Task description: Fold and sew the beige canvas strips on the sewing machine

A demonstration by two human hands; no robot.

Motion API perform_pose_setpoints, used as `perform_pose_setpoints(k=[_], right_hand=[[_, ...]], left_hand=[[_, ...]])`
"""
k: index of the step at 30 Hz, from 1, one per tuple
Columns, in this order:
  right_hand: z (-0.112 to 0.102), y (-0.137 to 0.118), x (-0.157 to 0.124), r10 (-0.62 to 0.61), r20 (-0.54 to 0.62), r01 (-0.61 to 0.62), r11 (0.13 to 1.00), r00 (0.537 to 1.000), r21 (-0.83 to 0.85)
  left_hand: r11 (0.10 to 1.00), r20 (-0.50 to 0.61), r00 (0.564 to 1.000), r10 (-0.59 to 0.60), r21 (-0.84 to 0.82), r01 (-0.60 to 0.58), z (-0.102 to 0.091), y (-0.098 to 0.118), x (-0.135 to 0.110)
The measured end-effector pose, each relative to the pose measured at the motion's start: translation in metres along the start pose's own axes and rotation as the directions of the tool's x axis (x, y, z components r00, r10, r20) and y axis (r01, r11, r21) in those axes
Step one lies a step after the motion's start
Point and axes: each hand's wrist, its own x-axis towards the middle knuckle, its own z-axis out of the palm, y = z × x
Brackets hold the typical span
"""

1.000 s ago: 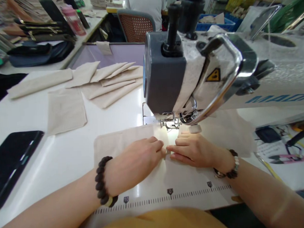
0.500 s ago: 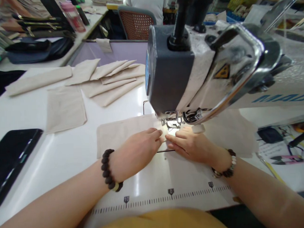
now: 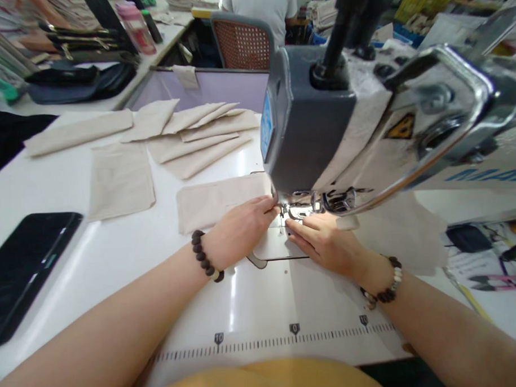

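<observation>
A sewing workshop's white desk point(image 3: 228, 296), with cut cloth pieces point(image 3: 199, 136) fanned out beyond my hands at the sewing machine point(image 3: 310, 129).

My left hand point(image 3: 240, 231) has its fingers curled together at the edge of the beige cloth panel point(image 3: 220, 201), right beside the presser foot point(image 3: 298, 212); whether they pinch it, I can't tell. My right hand point(image 3: 323, 242) lies open, fingers spread flat just in front of the foot. Light, even pressure on both sides, with fingertips clear of the needle, seems the right way to work here. The panel lies smooth on the desk, left of the foot; a paler cloth point(image 3: 397, 234) lies right of it, maybe the same piece, I can't tell.
</observation>
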Motion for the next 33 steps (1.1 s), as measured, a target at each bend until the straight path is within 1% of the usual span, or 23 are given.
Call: perform_pose_setpoints(k=[3,7,13,18,25,30,33], right_hand=[[-0.001,0.0,0.0,0.002,0.017,-0.002,1.0,1.0,-0.001],[-0.001,0.0,0.0,0.012,0.024,-0.012,1.0,1.0,-0.004],[0.001,0.002,-0.003,0.022,0.041,-0.022,1.0,0.999,0.007],[0.002,0.003,-0.004,0.005,0.013,-0.005,1.0,1.0,-0.004],[0.002,0.002,-0.004,0.018,0.002,-0.018,1.0,1.0,-0.004],[0.002,0.003,-0.005,0.031,-0.001,-0.031,0.999,1.0,0.019],[0.002,0.003,-0.005,0.034,-0.001,-0.034,0.998,0.999,0.046]], left_hand=[[0.998,0.011,1.0,0.004,0.058,-0.004,0.001,0.0,0.001],[0.993,-0.013,0.999,0.031,0.114,-0.029,0.0,0.002,-0.001],[0.988,0.021,1.0,-0.015,0.153,0.011,0.0,0.003,-0.004],[0.992,0.04,0.999,-0.005,0.129,0.0,-0.003,0.003,-0.003],[0.996,0.022,0.999,0.034,0.08,-0.036,-0.001,-0.001,-0.005],[0.994,0.032,0.999,-0.017,0.112,0.013,-0.009,0.006,-0.006],[0.982,0.066,0.991,-0.118,0.153,0.106,-0.012,0.009,-0.008]])
